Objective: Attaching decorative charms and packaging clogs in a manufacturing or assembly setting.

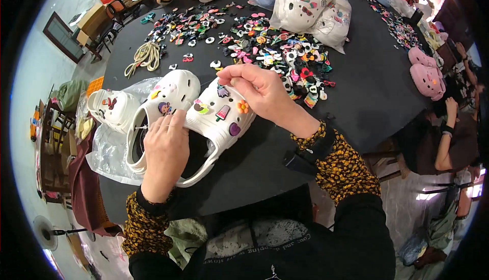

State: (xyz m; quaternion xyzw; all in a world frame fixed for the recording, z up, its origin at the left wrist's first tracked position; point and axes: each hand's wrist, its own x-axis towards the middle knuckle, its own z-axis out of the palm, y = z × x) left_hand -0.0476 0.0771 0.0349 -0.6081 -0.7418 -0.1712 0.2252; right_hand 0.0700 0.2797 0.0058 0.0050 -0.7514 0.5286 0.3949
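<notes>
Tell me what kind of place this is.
Probably a small workshop for decorating clogs: a heap of colourful charms on a black table, bagged white clogs, and other people working around it.

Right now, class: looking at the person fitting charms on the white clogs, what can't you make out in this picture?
- Head view: the right hand covers the toe of the right clog; anything pinched in its fingertips is hidden.
- The left hand covers the clog's opening.
- The loose charms are too small to identify singly.
- The bagged clogs blur behind plastic.
- The person at the top is cut off by the edge.
</notes>
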